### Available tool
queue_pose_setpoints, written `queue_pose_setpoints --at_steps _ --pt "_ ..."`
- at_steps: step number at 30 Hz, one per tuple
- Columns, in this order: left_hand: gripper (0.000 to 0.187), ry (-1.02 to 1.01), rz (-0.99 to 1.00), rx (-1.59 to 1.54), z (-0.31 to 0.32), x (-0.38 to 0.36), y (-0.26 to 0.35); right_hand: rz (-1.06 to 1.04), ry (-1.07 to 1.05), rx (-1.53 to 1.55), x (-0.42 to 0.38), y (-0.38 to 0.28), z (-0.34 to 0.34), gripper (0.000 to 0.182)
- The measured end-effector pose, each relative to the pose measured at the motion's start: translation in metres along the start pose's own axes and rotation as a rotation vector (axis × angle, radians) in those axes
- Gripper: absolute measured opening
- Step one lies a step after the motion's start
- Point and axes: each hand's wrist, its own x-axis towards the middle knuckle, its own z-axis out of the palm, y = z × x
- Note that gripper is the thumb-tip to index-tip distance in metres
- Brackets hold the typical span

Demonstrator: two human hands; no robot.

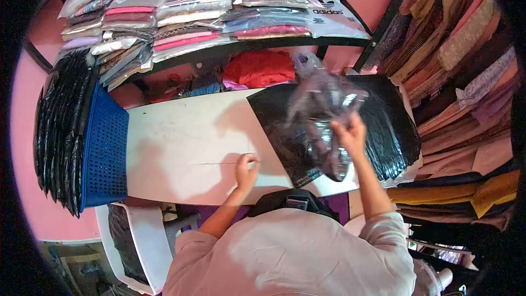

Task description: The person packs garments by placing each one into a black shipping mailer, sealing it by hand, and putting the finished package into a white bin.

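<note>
My right hand (350, 131) grips a clear plastic bag (323, 104), which hangs crumpled and blurred by motion over the right part of the table. Beneath the bag lie black plastic mailer bags (383, 120), fanned out in a flat stack, with one sheet reaching left toward the middle. My left hand (247, 171) is held above the white table (181, 137), its fingers curled in and nothing visible in them. A thin dark line runs across the tabletop beside it.
At the left stands a blue perforated basket (105, 148) with black plastic packets (63, 137) against it. Packaged garments (192, 8) are piled on a black-edged shelf behind. Red cloth (258, 69) lies under the shelf. Hanging fabrics (466, 87) line the right side; a white bin (156, 241) stands lower left.
</note>
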Motion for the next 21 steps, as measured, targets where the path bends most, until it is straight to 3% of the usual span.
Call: queue_pose_setpoints --at_steps 2,4,8,11,16,21 --pt "0.027 -0.243 0.193 0.3 0.033 -0.004 0.025 0.051 0.049 0.079 -0.003 -0.001 -0.055 0.02" --pt "0.039 -0.455 0.181 0.326 0.069 -0.013 0.032 0.072 0.091 0.116 -0.011 0.001 -0.093 0.023" --pt "0.05 -0.557 0.213 0.51 0.114 -0.028 0.027 0.098 0.058 -0.005 -0.038 0.015 -0.142 0.026" --pt "0.043 -0.505 0.248 0.675 0.128 -0.031 0.022 0.177 0.0 -0.053 -0.059 0.032 -0.158 0.025" --pt "0.017 -0.235 0.244 0.681 0.147 -0.033 0.017 0.31 -0.072 0.061 -0.081 0.049 -0.159 0.023" --pt "0.014 -0.058 0.259 0.629 0.151 -0.022 0.032 0.289 -0.228 -0.003 -0.085 0.055 -0.164 0.021"
